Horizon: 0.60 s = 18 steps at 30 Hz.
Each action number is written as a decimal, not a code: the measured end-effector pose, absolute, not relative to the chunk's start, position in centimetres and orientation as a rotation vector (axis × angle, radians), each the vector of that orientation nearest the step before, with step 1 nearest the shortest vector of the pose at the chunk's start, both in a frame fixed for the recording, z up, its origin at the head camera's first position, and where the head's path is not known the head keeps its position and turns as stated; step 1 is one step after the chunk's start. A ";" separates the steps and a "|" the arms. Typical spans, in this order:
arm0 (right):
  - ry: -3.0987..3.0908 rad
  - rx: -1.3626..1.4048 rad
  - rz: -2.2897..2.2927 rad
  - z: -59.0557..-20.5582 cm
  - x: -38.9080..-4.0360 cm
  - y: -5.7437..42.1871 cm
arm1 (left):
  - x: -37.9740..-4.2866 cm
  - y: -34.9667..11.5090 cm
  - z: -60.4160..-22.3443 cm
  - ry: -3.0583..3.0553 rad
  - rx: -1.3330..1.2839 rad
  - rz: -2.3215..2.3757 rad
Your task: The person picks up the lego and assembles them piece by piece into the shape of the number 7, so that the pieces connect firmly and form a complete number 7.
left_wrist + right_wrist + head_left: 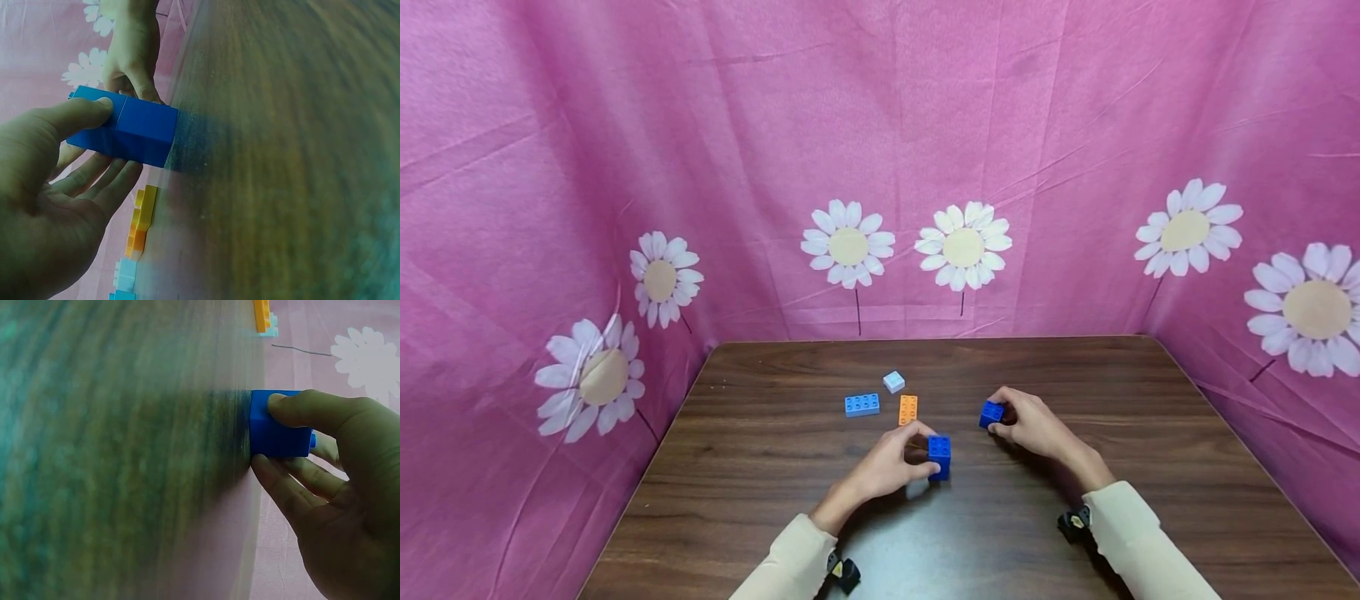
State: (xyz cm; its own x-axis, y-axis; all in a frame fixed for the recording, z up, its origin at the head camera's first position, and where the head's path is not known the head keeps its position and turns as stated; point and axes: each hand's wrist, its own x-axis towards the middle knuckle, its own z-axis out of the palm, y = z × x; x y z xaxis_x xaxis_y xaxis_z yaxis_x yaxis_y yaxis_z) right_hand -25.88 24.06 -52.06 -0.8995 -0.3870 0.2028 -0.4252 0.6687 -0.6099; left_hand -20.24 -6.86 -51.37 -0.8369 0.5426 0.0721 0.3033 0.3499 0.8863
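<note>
Two dark blue toy bricks stacked one on the other (939,458) stand near the table's middle, and my left hand (889,461) grips them between thumb and fingers. A seam between the two bricks shows in the left wrist view, with the thumb (87,115) laid across the upper one. Farther right, my right hand (1033,425) pinches a single dark blue brick (992,414). In the right wrist view that brick (281,428) sits against the tabletop, thumb on one side and fingers on the other. The stack and the single brick are apart.
Beyond my left hand lie an orange brick (908,408), a lighter blue brick (862,405) and a small pale blue brick (893,382). The brown wooden table (760,467) is bordered at the back and sides by a pink flowered cloth (895,150).
</note>
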 end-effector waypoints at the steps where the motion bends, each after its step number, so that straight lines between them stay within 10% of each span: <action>1: -2.820 0.688 1.052 -52.0 -25.9 24.0 | -20.2 -6.9 -51.4 2.378 0.761 1.486; 18: -2.825 0.662 0.968 -51.6 -25.7 23.8 | -20.1 -7.0 -51.2 2.377 0.754 1.483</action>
State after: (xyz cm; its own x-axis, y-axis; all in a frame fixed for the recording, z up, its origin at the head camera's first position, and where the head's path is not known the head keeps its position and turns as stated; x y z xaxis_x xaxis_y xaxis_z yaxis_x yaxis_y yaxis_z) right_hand -25.68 23.85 -51.64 -0.9030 -0.3730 0.2130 -0.4253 0.7066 -0.5656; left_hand -20.10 -7.00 -51.18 -0.8382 0.5413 0.0666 0.2978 0.3519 0.8874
